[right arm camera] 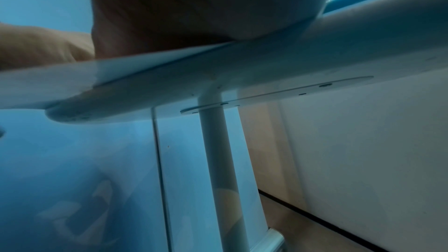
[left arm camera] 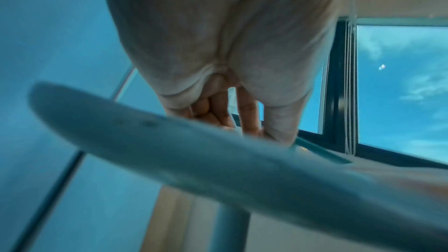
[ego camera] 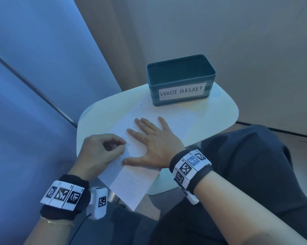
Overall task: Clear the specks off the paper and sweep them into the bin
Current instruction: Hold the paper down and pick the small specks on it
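Many dark specks (ego camera: 131, 121) dot the paper (ego camera: 136, 175), which overhangs the near edge of the white table (ego camera: 219, 110); the teal bin (ego camera: 180, 80) stands beyond it. Head view: right hand (ego camera: 154, 144) flat on the sheet, fingers spread; left hand (ego camera: 98, 152) curled at the paper's left edge, seemingly pinching it. Left wrist view: bent fingers (left arm camera: 247, 114), blurred. Right wrist view: palm (right arm camera: 194, 7) pressing the sheet, table underside below.

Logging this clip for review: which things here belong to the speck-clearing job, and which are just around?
Part of the job:
paper
specks
bin
right hand, flat on the paper
left hand, fingers curled at the paper's edge

Just around:
table
wrist bands
dark trousers
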